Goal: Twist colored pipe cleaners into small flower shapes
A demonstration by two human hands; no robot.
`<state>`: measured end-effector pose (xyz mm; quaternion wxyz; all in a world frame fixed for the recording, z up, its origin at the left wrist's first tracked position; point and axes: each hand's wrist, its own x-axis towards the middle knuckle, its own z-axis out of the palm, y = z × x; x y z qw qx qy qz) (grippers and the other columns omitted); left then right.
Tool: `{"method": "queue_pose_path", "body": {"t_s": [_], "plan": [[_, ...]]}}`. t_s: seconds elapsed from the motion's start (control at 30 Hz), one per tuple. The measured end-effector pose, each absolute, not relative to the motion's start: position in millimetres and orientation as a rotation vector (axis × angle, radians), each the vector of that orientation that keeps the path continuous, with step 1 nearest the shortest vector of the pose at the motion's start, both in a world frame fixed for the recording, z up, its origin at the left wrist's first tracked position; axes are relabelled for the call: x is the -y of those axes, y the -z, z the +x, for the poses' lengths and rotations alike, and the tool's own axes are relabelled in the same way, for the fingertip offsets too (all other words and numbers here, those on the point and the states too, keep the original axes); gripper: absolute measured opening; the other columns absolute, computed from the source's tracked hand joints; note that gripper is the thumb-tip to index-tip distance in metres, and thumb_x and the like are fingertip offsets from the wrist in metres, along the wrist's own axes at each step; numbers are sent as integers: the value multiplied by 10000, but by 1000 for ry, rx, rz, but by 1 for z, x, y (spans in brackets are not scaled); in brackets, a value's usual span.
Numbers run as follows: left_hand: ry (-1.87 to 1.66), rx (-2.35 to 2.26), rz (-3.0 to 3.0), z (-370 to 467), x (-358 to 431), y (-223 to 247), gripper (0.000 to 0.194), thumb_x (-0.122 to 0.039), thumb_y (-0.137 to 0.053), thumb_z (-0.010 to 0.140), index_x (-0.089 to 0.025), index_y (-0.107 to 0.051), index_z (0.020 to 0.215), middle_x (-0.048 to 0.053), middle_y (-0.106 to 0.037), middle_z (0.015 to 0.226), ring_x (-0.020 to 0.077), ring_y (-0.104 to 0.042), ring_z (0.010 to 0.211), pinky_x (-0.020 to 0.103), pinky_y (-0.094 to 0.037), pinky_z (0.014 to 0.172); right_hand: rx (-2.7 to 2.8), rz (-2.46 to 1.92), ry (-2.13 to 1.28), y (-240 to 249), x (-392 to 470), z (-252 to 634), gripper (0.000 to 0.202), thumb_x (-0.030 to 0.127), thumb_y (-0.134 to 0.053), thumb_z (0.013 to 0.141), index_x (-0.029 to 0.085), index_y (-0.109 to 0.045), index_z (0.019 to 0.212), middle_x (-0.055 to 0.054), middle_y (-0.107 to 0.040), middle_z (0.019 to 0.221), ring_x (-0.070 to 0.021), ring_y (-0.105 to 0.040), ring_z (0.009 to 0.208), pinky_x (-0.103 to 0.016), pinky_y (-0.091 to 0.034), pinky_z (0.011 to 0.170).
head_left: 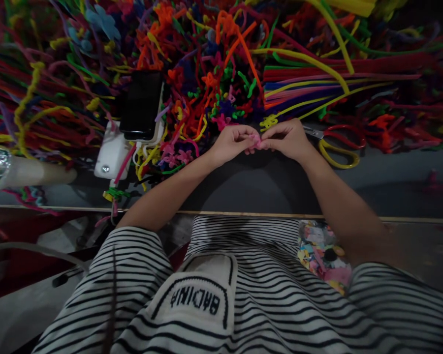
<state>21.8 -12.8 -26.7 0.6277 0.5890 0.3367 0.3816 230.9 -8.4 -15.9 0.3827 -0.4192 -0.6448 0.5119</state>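
Both hands meet over the dark table [258, 189], around a small pink piece of pipe cleaner [256, 141]. My left hand [232, 143] pinches it between thumb and fingers from the left. From the right, my right hand [286, 140] closes its thumb and forefinger at the piece's edge. Its exact shape is mostly hidden by the fingertips. Just beyond the hands lies a yellow looped pipe cleaner piece [269, 122]. Scissors [339, 146] with red and yellow handles rest right beside my right hand.
A heap of coloured pipe cleaners [206, 64] spreads across the back. Straight pipe cleaners [302, 88] lie bundled at the right. A black phone [142, 105] and a white charger [111, 155] with a cable sit at the left, near a wrapped pale cone [40, 171].
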Motion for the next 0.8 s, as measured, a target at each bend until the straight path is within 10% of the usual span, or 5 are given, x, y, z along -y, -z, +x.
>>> {"method": "queue_pose_path", "body": {"t_s": [0.8], "plan": [[-999, -1044, 1347, 32, 21, 40, 401, -602, -720, 948, -224, -595, 996, -69, -631, 610, 57, -568, 437, 166, -414, 423, 1750, -1024, -1035, 30, 13, 220, 397, 405, -952, 708, 254, -783, 1034, 5, -759, 859, -182, -725, 773, -323, -614, 694]]}}
